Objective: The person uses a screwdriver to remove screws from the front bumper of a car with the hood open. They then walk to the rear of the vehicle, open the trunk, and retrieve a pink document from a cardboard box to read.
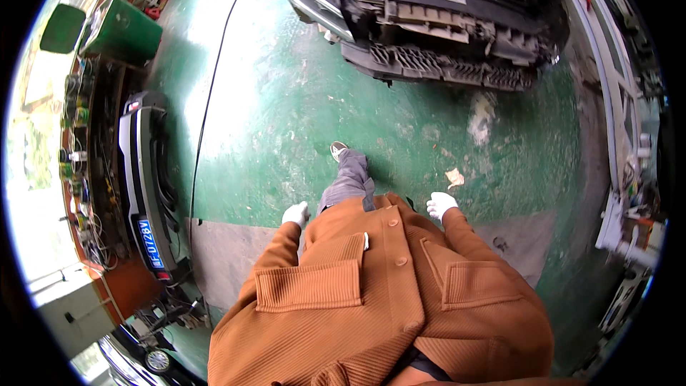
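My left hand (296, 214), in a white glove, hangs beside the brown ribbed jacket (307, 286) with its fingers curled in. Nothing shows in it. On the other side of my body is my right hand (441, 204), gloved in white too. Its fingers are bent toward the palm, and no object sticks out of them. Both hands are apart from everything around. One foot in a dark shoe (339, 149) is stretched forward on the green floor (286, 107). Ahead stands a car front (443, 21) stripped of its bumper cover, its inner parts bare, beyond reach of either hand.
A removed bumper (143, 179) with a blue plate stands at the left by a cluttered shelf (78, 164). Behind it is a green bin (128, 32). A black cable (216, 75) runs along the floor. Metal framework (614, 78) lines the right; a crumpled scrap (454, 177) lies ahead.
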Motion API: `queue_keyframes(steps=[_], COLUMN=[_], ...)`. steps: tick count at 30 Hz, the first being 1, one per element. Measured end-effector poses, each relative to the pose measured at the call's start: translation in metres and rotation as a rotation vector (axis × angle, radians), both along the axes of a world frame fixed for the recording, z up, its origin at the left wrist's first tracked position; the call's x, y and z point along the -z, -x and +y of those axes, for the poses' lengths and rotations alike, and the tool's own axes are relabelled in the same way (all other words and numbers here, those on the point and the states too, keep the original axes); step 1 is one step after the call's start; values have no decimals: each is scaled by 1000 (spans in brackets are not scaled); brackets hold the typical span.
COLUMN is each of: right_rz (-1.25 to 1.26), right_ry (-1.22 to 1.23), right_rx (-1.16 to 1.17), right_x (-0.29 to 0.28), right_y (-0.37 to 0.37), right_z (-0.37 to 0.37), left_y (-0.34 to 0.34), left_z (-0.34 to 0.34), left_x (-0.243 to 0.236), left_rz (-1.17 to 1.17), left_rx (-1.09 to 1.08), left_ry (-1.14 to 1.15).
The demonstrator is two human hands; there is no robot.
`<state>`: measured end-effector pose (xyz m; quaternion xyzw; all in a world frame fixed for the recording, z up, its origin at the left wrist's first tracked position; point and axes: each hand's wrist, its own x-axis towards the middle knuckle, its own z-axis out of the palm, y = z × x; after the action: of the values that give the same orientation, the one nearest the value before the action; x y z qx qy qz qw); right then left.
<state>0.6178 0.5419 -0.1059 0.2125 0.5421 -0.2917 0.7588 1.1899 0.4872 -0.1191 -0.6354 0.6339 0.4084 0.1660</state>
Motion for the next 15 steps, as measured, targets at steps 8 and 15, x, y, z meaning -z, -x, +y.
queue_keyframes(steps=[8,15], right_rz=[326,426], right_ry=[-219,-439], right_rx=[89,56], right_x=[16,59], right_y=[-16,-20], right_z=[200,327], left_y=[-84,-4], left_z=[141,-14], left_x=[29,-10], left_rz=[-70,-32], left_rx=[434,303], left_ry=[-188,-49])
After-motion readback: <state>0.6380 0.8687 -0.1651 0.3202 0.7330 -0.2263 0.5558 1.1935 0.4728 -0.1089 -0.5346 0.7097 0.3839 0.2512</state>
